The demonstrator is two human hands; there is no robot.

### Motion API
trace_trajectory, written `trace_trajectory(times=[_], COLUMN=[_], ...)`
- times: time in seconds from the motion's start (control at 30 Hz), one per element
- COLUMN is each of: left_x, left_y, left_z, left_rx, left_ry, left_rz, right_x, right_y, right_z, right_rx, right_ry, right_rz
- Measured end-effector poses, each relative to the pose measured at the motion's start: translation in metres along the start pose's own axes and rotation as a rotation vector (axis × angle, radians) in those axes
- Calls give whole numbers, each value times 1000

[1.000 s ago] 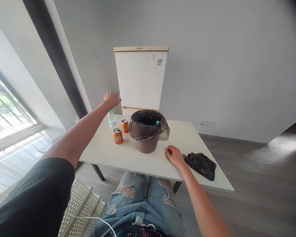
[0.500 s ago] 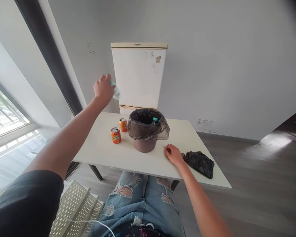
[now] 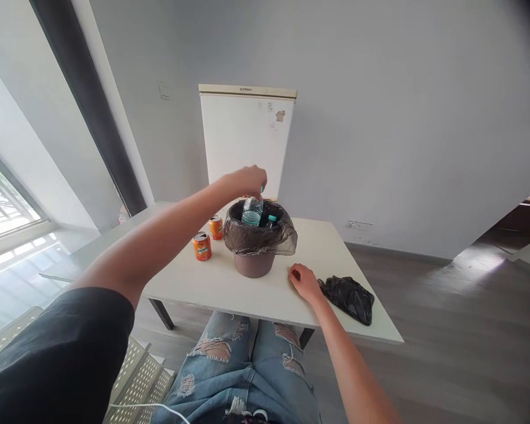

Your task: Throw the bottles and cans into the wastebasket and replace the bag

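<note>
My left hand (image 3: 251, 179) is closed around the top of a clear plastic bottle (image 3: 251, 213). The bottle's lower part dips into the mouth of a brown trash bin (image 3: 253, 266), which is lined with a black plastic bag (image 3: 258, 238). Inside the bin, the teal cap of a second bottle (image 3: 272, 219) shows beside the first. Right of the bin, my right hand (image 3: 305, 282) rests on the table with curled fingers; nothing shows in them. Two orange soda cans, a nearer one (image 3: 202, 247) and a farther one (image 3: 216, 228), stand upright left of the bin.
A crumpled black plastic bag (image 3: 350, 297) lies on the white table (image 3: 265, 297), right of my right hand. Behind the table stands a white refrigerator (image 3: 246, 132). A perforated pale panel (image 3: 135, 377) is at the lower left, below the table.
My left hand has swung right and down, bringing the bottle from left of the bin into its mouth. My right hand stays on the table; the view has shifted slightly.
</note>
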State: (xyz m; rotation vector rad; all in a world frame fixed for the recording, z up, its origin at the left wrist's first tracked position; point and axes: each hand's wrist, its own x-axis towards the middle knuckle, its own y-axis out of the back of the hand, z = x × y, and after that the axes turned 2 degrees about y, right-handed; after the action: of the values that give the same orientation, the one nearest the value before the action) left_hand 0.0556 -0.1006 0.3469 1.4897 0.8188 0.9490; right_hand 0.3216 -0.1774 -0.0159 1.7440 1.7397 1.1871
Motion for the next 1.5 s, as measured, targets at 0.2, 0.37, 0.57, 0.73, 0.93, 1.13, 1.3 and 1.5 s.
trace_trajectory(times=[0.2, 0.37, 0.57, 0.73, 0.93, 1.13, 1.3, 1.5], left_x=[17, 4, -48, -86, -91, -109, -90, -48], left_y=[-62, -60, -78, -155, -159, -59, -28, -65], left_z=[6, -12, -84, -121, -123, -89, -31, 1], left_rx=[-34, -110, -147, -126, -158, -306, -436, -403], left_ry=[-54, -43, 309, 450, 500, 374, 70, -48], left_rz=[-100, 88, 385, -26, -77, 625, 539, 167], right_x=[-1, -3, -2, -2, -2, -3, -5, -5], right_y=[1, 5, 4, 4, 4, 3, 5, 5], right_z=[-2, -6, -5, -6, -7, -3, -5, -6], right_rx=[13, 17, 23, 28, 21, 11, 5, 18], right_ry=[-5, -13, -5, -16, -18, -32, -35, -22], right_rz=[-5, -23, -20, -20, -13, -17, -37, -26])
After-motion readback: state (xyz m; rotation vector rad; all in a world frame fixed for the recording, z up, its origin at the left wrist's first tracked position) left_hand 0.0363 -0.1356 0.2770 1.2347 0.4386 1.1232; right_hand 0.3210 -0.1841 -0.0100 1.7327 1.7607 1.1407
